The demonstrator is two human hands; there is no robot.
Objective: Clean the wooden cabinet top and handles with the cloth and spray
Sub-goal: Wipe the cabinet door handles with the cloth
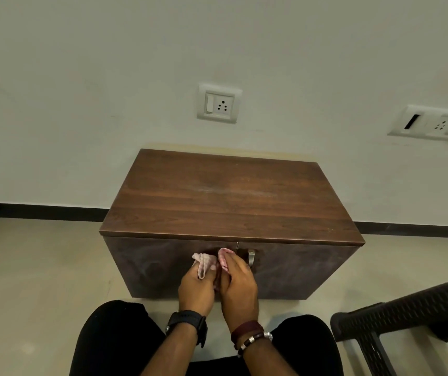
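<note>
A low dark wooden cabinet stands against the wall, its top showing faint pale smears. On its front, my left hand and my right hand together grip a pink checked cloth, which is wrapped around the left door's handle; that handle is hidden by cloth and fingers. The right door's metal handle is bare, just right of my right hand. No spray bottle is in view.
A black plastic chair stands at the lower right, close to the cabinet's right corner. My knees in black trousers frame the bottom. Wall sockets sit above the cabinet. Tiled floor spreads out on the left.
</note>
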